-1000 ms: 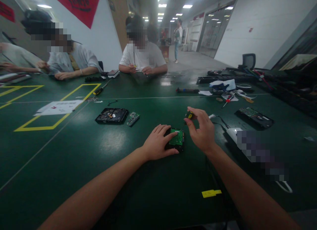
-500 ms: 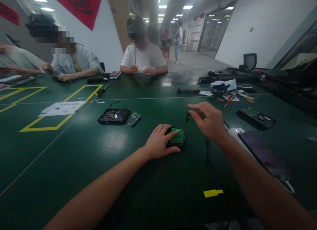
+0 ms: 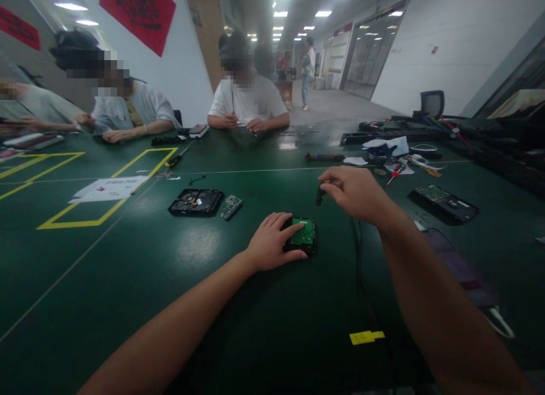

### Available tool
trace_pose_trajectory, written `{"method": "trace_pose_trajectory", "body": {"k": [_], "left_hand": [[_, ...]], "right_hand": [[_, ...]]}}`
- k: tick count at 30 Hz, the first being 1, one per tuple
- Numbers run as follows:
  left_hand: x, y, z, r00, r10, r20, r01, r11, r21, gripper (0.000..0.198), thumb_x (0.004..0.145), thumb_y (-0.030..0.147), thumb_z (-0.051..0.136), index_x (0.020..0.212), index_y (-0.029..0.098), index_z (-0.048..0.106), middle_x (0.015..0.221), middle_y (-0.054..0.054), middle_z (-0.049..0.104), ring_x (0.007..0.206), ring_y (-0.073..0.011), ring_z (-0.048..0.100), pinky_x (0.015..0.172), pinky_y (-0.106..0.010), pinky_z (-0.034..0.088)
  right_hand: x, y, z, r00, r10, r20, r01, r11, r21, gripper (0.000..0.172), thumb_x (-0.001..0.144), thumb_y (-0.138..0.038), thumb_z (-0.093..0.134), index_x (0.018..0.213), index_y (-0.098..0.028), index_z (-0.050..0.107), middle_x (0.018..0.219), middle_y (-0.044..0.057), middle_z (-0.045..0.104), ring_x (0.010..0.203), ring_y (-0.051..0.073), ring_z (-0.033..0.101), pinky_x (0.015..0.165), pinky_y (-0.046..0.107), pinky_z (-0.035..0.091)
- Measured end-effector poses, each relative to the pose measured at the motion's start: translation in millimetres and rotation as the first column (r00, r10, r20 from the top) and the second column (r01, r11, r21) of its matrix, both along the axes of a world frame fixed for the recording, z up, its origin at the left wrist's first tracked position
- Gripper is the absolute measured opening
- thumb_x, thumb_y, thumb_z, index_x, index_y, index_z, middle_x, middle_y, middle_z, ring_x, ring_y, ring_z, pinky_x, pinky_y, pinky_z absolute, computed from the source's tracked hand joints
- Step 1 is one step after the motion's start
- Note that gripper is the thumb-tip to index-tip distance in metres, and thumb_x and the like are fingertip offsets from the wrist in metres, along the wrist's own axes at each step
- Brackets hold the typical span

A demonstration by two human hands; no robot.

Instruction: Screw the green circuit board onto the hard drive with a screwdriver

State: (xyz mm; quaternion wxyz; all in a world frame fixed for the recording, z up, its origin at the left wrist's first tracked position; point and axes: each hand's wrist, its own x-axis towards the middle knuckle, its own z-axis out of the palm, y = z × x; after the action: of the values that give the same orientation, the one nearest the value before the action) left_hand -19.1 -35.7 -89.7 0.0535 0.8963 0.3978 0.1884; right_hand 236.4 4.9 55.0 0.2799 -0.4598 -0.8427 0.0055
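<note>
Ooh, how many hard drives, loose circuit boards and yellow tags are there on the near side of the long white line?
Hard drives: 3 (middle drive under the left hand, left drive, right drive)
Loose circuit board: 1
Yellow tag: 1
Total: 5

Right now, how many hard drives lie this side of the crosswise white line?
3: a drive under the left hand, a drive left of the loose board, a drive at right. Some may be hidden.

left hand (image 3: 270, 244): palm-down, fingers (image 3: 293, 230) spread | right hand (image 3: 356, 192): aloft, fingers pinched
</note>
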Motion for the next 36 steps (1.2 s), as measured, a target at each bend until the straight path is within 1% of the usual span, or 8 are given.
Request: {"method": "trace_pose_trajectory", "body": {"k": [7, 12, 15, 20, 25, 28, 33, 36], "left_hand": [[0.9, -2.8, 1.6, 1.000, 0.002, -0.004, -0.002, 1.000, 0.013, 0.084, 0.090, 0.081, 0.062, 0.156, 0.030, 0.053, 0.162, -0.014, 0.045, 0.151, -0.0400, 0.041, 0.126, -0.063, 0.032], [0.5, -3.1, 1.3, 1.000, 0.004, -0.029, -0.004, 1.000, 0.024, 0.084, 0.092, 0.082, 0.059, 0.157, 0.030, 0.051, 0.164, -0.015, 0.043, 0.153, -0.0398, 0.039, 0.126, -0.063, 0.030], [0.2, -2.8, 1.4, 0.999, 0.004, -0.035, -0.003, 1.000, 0.025, 0.084, 0.092, 0.082, 0.058, 0.157, 0.030, 0.051, 0.164, -0.015, 0.043, 0.152, -0.0396, 0.040, 0.126, -0.063, 0.031], [0.2, -2.5, 1.0, 1.000, 0.004, -0.025, -0.004, 1.000, 0.020, 0.084, 0.091, 0.082, 0.060, 0.157, 0.029, 0.052, 0.163, -0.015, 0.044, 0.152, -0.0400, 0.040, 0.125, -0.063, 0.032], [0.2, -2.8, 0.5, 1.000, -0.004, 0.010, 0.004, 1.000, 0.012, 0.082, 0.091, 0.080, 0.063, 0.156, 0.030, 0.053, 0.164, -0.014, 0.044, 0.152, -0.0406, 0.041, 0.126, -0.064, 0.031], [0.3, -3.0, 0.5, 1.000, -0.005, 0.018, 0.005, 1.000, 0.010, 0.083, 0.090, 0.079, 0.064, 0.156, 0.030, 0.053, 0.164, -0.014, 0.044, 0.152, -0.0405, 0.040, 0.126, -0.064, 0.031], [0.4, -2.8, 0.2, 1.000, -0.004, 0.001, 0.004, 1.000, 0.013, 0.083, 0.091, 0.080, 0.062, 0.155, 0.029, 0.054, 0.164, -0.015, 0.044, 0.152, -0.0407, 0.041, 0.126, -0.063, 0.031], [0.5, -2.8, 0.2, 1.000, -0.001, -0.003, 0.001, 1.000, 0.019, 0.083, 0.091, 0.080, 0.062, 0.156, 0.030, 0.053, 0.164, -0.014, 0.044, 0.152, -0.0399, 0.040, 0.126, -0.063, 0.031]], "right_hand": [[-6.7, -2.3, 0.9, 0.999, -0.016, 0.044, 0.015, 1.000, 0.027, 0.014, 0.095, -0.033, 0.070, 0.094, -0.020, 0.076, 0.090, 0.007, 0.078, 0.080, 0.023, 0.069, 0.076, 0.037, 0.048], [-7.6, -5.9, 2.6, 0.998, 0.055, 0.041, -0.055, 0.998, 0.003, 0.022, 0.092, -0.016, 0.062, 0.106, -0.021, 0.078, 0.105, 0.008, 0.080, 0.094, 0.025, 0.072, 0.087, 0.039, 0.051], [-8.1, -9.7, 4.1, 0.997, 0.072, 0.010, -0.072, 0.995, -0.075, 0.029, 0.090, -0.013, 0.059, 0.112, -0.020, 0.076, 0.095, 0.005, 0.080, 0.087, 0.023, 0.072, 0.081, 0.035, 0.050], [-15.4, -12.4, 2.3, 0.999, 0.022, -0.038, -0.025, 0.996, -0.082, 0.014, 0.098, -0.029, 0.061, 0.096, -0.021, 0.073, 0.084, 0.005, 0.077, 0.080, 0.022, 0.070, 0.076, 0.034, 0.048], [-18.4, -10.1, -1.3, 1.000, -0.002, -0.009, 0.002, 0.999, -0.043, 0.016, 0.096, -0.022, 0.059, 0.110, -0.019, 0.068, 0.106, 0.011, 0.077, 0.094, 0.027, 0.071, 0.085, 0.039, 0.050], [-15.6, -9.3, -0.7, 0.998, -0.039, 0.044, 0.039, 0.999, 0.000, 0.011, 0.094, -0.021, 0.059, 0.100, -0.018, 0.068, 0.105, 0.014, 0.074, 0.096, 0.029, 0.069, 0.088, 0.042, 0.052], [-9.4, -7.7, 0.3, 0.992, 0.116, 0.042, -0.115, 0.993, -0.033, 0.019, 0.092, -0.015, 0.056, 0.101, -0.021, 0.072, 0.106, 0.010, 0.077, 0.099, 0.028, 0.071, 0.091, 0.044, 0.053], [-8.9, -6.9, -0.6, 0.991, 0.131, 0.027, -0.131, 0.991, -0.028, 0.024, 0.091, -0.013, 0.057, 0.106, -0.022, 0.074, 0.111, 0.008, 0.078, 0.102, 0.027, 0.072, 0.094, 0.044, 0.053]]}}
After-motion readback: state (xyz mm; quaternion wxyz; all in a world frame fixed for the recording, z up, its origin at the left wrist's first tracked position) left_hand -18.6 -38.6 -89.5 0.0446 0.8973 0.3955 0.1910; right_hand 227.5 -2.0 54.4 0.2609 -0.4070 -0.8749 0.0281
